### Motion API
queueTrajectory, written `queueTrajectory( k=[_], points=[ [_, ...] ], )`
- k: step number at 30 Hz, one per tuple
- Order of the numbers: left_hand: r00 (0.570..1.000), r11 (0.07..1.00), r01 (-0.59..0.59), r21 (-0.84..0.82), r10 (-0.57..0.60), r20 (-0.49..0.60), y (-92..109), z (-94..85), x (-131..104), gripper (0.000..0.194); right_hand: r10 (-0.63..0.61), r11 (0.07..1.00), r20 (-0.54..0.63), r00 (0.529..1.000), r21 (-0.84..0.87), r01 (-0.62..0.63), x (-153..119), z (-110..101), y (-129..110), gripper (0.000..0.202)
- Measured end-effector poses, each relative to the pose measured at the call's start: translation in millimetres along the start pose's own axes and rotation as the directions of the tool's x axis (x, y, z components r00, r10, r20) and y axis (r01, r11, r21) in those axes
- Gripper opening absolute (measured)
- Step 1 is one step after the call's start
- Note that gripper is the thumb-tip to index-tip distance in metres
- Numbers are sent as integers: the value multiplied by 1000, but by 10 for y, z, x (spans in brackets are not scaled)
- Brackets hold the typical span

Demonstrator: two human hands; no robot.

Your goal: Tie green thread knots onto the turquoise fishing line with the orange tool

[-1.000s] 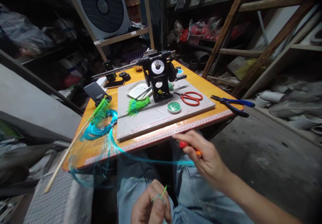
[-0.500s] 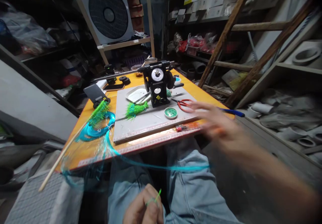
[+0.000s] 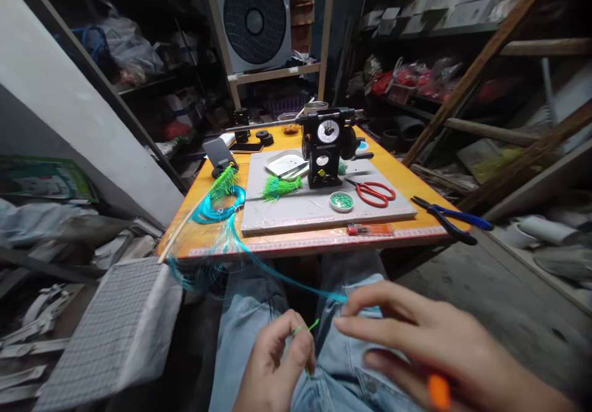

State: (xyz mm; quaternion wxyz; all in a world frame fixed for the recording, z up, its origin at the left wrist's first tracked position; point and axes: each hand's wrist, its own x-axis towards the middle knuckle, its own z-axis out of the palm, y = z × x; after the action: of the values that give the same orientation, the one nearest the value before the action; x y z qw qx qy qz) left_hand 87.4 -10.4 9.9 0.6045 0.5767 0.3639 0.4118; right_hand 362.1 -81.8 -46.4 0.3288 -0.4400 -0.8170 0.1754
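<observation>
My left hand [image 3: 282,356] is closed over my lap, its thumb and forefinger pinched on a thin bright green strand [image 3: 314,324] whose short end sticks up. To its right, my right hand [image 3: 416,332] has its fingers stretched out and apart, near the blue strand bundle [image 3: 296,284] that trails across my knees. A blurred orange thing [image 3: 438,392] shows at the base of the right hand; I cannot tell whether it is worn or held. That bundle leads back to a coil of blue filament [image 3: 198,213] on the table's left.
On the grey board [image 3: 296,218] are a black winding device with a dial [image 3: 324,153], a green bristly tuft [image 3: 282,187], a dish of green beads [image 3: 341,201] and red-handled scissors [image 3: 377,194]. Blue-handled pliers [image 3: 446,218] overhang the table's right edge. A wooden stick [image 3: 182,233] overhangs the front.
My right hand has come down from near the scissors and pliers to above my right knee. My left hand keeps the green strand. The view has turned to the left.
</observation>
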Motion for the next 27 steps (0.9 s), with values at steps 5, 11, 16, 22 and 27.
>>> queueTrajectory(
  k=[5, 11, 16, 22, 27],
  points=[
    [999, 994, 27, 103, -23, -45, 19, 32, -42, 40, -45, 999, 154, 987, -8, 47, 1401, -233, -874, 39],
    [999, 991, -12, 135, 18, -46, -18, 19, -33, 43, -18, 999, 183, 983, 43, 10, 1333, -141, -787, 29],
    [1000, 981, 0, 195, -2, 11, -34, -18, -30, 43, 14, 996, 179, 984, 86, -30, 1332, -70, -774, 19],
    [985, 997, 59, -59, -68, -157, -54, -43, -28, 34, 106, 988, 2, 994, 110, -106, 1280, 21, -784, 15],
    [976, 969, 41, -243, -91, -199, -87, 12, -15, 33, 163, 979, -127, 978, 141, -145, 1170, 163, -784, 15]
  ],
)
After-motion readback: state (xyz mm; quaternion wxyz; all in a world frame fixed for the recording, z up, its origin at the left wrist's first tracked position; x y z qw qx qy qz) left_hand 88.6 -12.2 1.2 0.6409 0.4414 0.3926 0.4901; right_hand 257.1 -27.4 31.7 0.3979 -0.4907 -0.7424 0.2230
